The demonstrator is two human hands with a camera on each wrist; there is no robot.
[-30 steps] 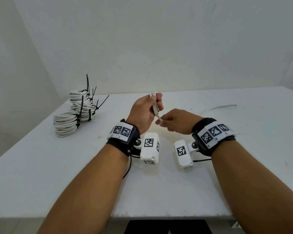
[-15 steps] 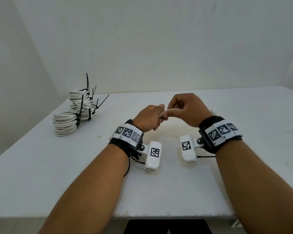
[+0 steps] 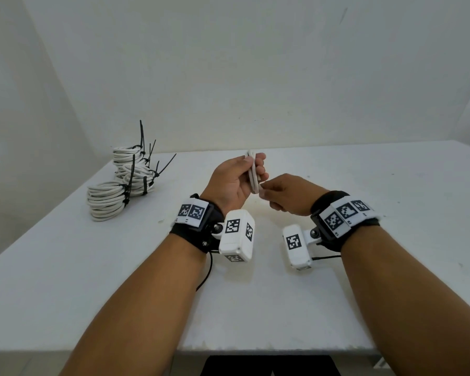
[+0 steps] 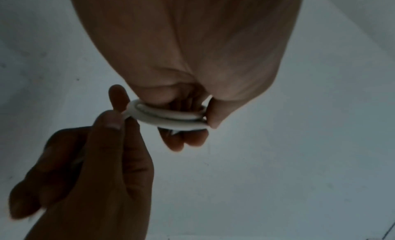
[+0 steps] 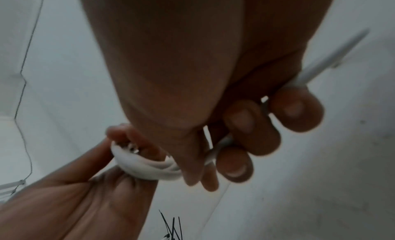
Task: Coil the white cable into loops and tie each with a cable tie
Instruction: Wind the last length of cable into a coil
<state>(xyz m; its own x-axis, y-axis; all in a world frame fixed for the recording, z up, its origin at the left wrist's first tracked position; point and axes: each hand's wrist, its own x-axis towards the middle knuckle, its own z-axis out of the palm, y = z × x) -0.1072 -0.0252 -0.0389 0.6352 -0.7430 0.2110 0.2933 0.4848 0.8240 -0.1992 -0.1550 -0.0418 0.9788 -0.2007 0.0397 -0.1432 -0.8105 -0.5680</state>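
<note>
Above the middle of the white table (image 3: 255, 308), the left hand (image 3: 235, 183) grips a small coil of thin white cable (image 3: 253, 172). The right hand (image 3: 288, 195) pinches the cable's loose strand beside it. Tied white coils (image 3: 120, 183) lie far left.

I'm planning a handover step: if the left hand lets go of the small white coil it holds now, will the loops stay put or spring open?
Probably spring open: the white coil shows no tie, and only the left hand pinches its few loops together. The tied bundles keep shape only under black ties. It looks light, since fingertips alone carry it, while the right hand holds the trailing cable.
</note>
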